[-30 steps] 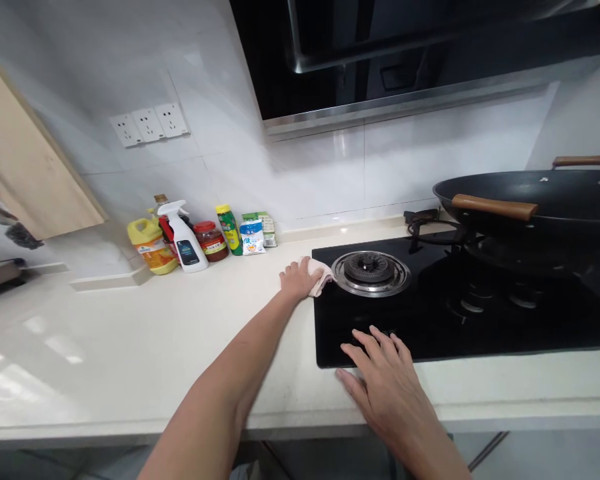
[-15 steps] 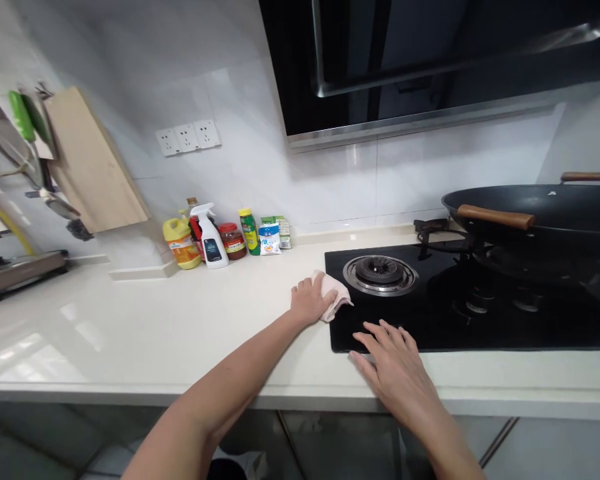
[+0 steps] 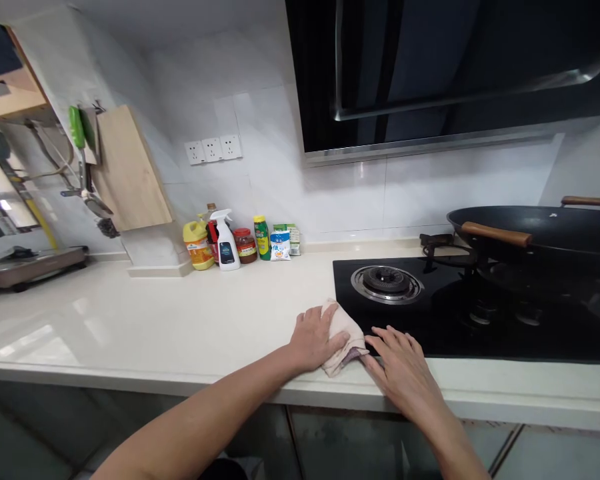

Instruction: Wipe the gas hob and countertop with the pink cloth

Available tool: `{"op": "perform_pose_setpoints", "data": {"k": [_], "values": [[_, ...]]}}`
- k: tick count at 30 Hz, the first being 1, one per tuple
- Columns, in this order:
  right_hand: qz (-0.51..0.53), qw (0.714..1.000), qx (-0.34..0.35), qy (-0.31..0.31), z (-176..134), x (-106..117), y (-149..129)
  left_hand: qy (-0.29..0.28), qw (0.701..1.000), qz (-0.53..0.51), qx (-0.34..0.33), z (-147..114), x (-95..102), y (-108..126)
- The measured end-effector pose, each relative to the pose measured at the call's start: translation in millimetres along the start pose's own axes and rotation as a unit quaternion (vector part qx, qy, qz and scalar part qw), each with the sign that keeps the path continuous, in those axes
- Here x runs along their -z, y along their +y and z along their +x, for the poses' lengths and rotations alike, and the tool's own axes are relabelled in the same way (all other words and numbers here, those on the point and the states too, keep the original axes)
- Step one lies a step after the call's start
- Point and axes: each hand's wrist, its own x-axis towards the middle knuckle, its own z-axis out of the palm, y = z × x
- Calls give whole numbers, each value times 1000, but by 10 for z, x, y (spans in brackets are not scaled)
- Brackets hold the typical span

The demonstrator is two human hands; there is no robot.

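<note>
My left hand (image 3: 314, 339) presses a folded pale pink cloth (image 3: 342, 328) down at the left front corner of the black glass stove top (image 3: 450, 340), its thumb lying over the cloth. Part of the cloth lies on the white counter (image 3: 220, 327) and part on the glass. My right hand (image 3: 403, 367) rests with fingers spread at the front edge of the stove, its fingertips on the glass. The thumb of that hand is close by the cloth's right corner. Behind both hands is the left burner (image 3: 387, 283), with a ring of bright metal.
A black wok (image 3: 540, 230) with wooden handles sits on the right burner. Along the wall stand a spray bottle (image 3: 227, 243), a yellow jug (image 3: 198, 247), a red-lidded jar (image 3: 245, 247), a green bottle (image 3: 262, 240) and small packets (image 3: 281, 245). A range hood (image 3: 430, 87) hangs above.
My left hand has drawn the cloth toward me along the stove's left edge, to the front corner. The right hand stays at the front edge, and the view has shifted slightly left and up.
</note>
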Motion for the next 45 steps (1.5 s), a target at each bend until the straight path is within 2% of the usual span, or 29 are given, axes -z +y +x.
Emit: {"op": "perform_pose_setpoints", "data": {"k": [8, 20, 25, 30, 35, 45], "values": [[-2, 1000, -2, -2, 3, -18, 15, 4, 1000, 2, -7, 135, -29, -36], [-7, 1000, 0, 0, 9, -1, 8, 12, 1000, 5, 25, 514, -140, -144], [-15, 1000, 9, 2, 11, -22, 30, 28, 999, -33, 24, 507, -165, -210], [-19, 1000, 8, -1, 10, -28, 45, 0, 995, -97, 25, 505, -106, -298], [-20, 1000, 2, -16, 11, 0, 25, 6, 988, -149, 40, 549, -69, -441], [-12, 1000, -1, -23, -2, -4, 24, -7, 982, -142, 127, 592, -156, -577]]}}
